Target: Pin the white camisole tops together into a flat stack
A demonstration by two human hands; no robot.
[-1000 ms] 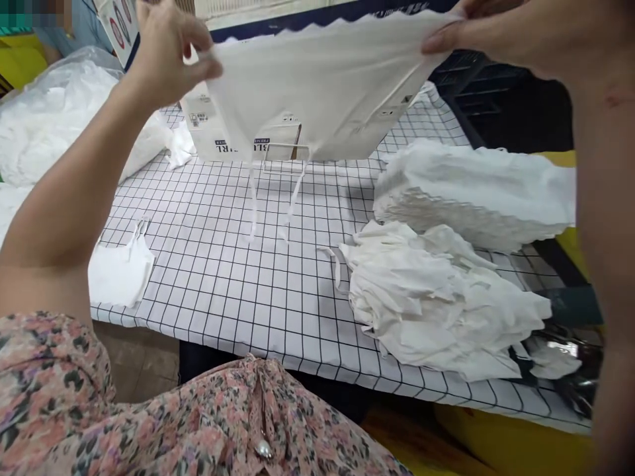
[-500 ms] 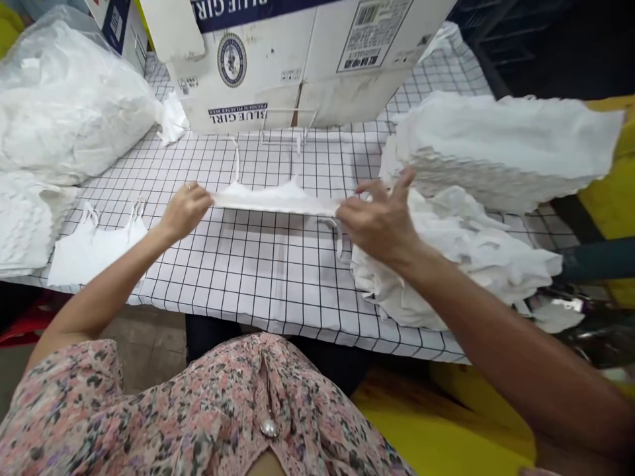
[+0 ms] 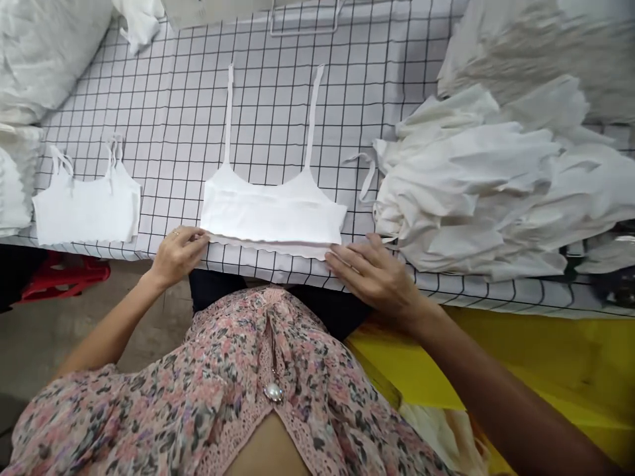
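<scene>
A white strappy crop top (image 3: 272, 211) lies flat on the checked tablecloth (image 3: 188, 112), its two straps stretched away from me. My left hand (image 3: 176, 254) pinches the lower left corner of its hem at the table's front edge. My right hand (image 3: 370, 274) holds the lower right corner, fingers laid over the cloth edge. A second white top (image 3: 86, 211), folded smaller, rests to the left near the edge.
A loose heap of white garments (image 3: 491, 192) fills the right side of the table. Above it lies a stacked pile (image 3: 536, 46). A plastic bag of white cloth (image 3: 44, 46) sits at the far left. A red stool (image 3: 59, 277) stands under the table.
The top was held up in the air, then lowered and spread flat on the table. Both hands have come down to the front edge with its hem.
</scene>
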